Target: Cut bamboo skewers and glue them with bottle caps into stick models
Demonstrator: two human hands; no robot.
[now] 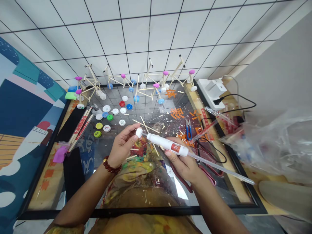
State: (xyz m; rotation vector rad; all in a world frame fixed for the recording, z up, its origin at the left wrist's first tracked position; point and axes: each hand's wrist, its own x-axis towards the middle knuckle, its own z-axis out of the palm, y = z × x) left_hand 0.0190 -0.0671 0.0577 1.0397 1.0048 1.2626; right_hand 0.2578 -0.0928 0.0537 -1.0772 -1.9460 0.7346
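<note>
Over the middle of the glass table, my left hand (pixel 124 143) pinches a white bottle cap (pixel 139 132) between thumb and fingers. My right hand (pixel 182 162) is wrapped round a white hot glue gun (pixel 168 145), shaped like a thick pen. Its metal tip points left and meets, or nearly meets, the cap; I cannot tell if they touch. A long clear glue stick (pixel 224 169) sticks out of the gun's back end toward the lower right. Thin wooden sticks (pixel 149 127) lie just beyond the cap.
Loose bottle caps (pixel 110 117) in several colours lie left of centre. Small stick bicycles (pixel 146 86) with cap wheels stand along the back edge. Blue snips (pixel 188 130), red-handled pliers (pixel 181 178), a black cord (pixel 212 148) and a white power strip (pixel 212 94) are on the right.
</note>
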